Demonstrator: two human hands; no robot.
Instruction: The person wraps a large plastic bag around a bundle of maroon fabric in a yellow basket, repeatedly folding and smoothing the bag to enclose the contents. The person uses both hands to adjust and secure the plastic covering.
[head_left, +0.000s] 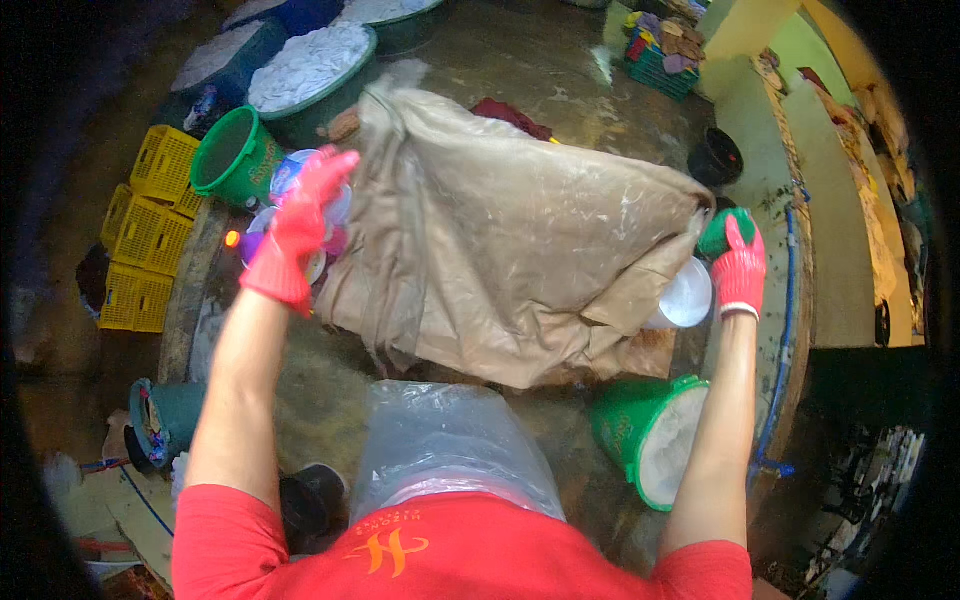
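A large wet beige cloth (510, 240) is spread in front of me, creased at its left and lower edges, with whitish streaks. My left hand (315, 195), in a red-pink glove, is raised by the cloth's left side with nothing seen in it. Behind that hand are partly hidden tubs and a purple bottle with an orange cap (233, 239). My right hand (739, 262), gloved the same, grips a green object (726, 231), perhaps a scrubber, at the cloth's right corner. Just left of it stands a white container (685, 294).
Green tubs of white cloths (315, 67) stand at upper left. Yellow plastic crates (150, 240) and a green bucket (232, 154) are on the left. A green bucket with whitish contents (652, 442) is at lower right. A blue pipe (786, 330) follows the right-hand ledge.
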